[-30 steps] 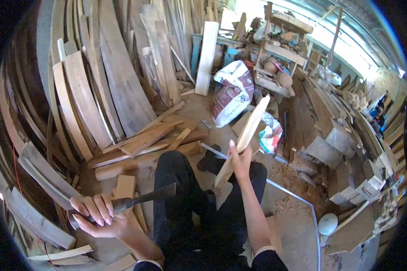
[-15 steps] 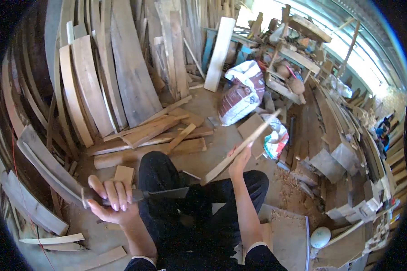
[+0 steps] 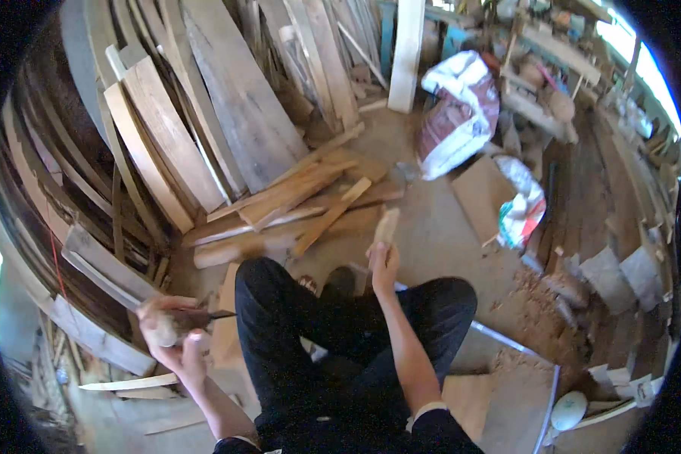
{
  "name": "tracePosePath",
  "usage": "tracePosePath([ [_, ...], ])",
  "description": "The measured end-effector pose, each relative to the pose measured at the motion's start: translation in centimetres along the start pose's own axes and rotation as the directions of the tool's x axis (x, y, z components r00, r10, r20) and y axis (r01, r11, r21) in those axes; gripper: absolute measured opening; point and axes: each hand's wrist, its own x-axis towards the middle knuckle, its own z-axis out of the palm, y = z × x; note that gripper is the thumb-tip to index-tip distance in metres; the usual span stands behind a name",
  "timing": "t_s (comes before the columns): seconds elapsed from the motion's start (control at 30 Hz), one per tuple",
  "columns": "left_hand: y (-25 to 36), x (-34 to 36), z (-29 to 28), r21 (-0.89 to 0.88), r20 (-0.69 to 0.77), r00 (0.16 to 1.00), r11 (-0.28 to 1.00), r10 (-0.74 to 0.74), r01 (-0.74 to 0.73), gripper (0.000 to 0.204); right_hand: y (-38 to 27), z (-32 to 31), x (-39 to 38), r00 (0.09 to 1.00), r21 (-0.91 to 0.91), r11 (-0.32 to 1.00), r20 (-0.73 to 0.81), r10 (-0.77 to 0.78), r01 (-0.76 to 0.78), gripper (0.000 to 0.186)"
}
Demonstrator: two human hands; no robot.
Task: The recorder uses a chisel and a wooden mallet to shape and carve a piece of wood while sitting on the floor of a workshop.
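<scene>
A flat-bladed tool, like a chisel (image 3: pixel 224 313), is gripped in my left hand (image 3: pixel 183 354) at the lower left, its handle end turned toward me and its dark blade pointing right, beside my left knee. My right hand (image 3: pixel 384 268) is closed around a pale wooden stick (image 3: pixel 387 223) between my knees. The stick points away from me and looks short from this angle; its lower part is hidden. Both hands are somewhat blurred. My legs in dark trousers (image 3: pixel 272 325) are bent below them.
Long boards (image 3: pixel 242 98) lean at the left and back. Loose offcuts (image 3: pixel 303 197) lie ahead. A white-and-brown sack (image 3: pixel 458 113), a smaller bag (image 3: pixel 522 204) and stacked planks (image 3: pixel 605 212) stand right. A white oval object (image 3: pixel 569 411) lies at lower right, near shavings (image 3: pixel 537 303).
The whole view has shifted and tilted. My left hand has turned the tool's handle end toward me. The wooden stick in my right hand now points more straight away from me.
</scene>
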Motion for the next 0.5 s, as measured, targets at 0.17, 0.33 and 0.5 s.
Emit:
tracePosePath([
  [0.17,-1.7,-1.7,-4.1,0.368,-0.17,0.985,0.928,0.006,0.058,0.062,-0.9,1.2,0.2,0.998,0.032,0.999,0.066,0.005,-0.007,0.032],
  [0.33,0.6,-1.5,-1.3,0.107,-0.197,0.975,0.986,-0.106,0.129,0.065,-1.2,1.6,-0.4,0.992,0.088,0.996,0.128,-0.011,0.0,0.033],
  [0.5,1.8,-1.4,3.6,-0.022,-0.244,0.956,0.987,-0.161,0.16,0.093,-3.3,3.4,-0.7,0.969,0.171,0.983,0.223,-0.102,0.064,0.033],
])
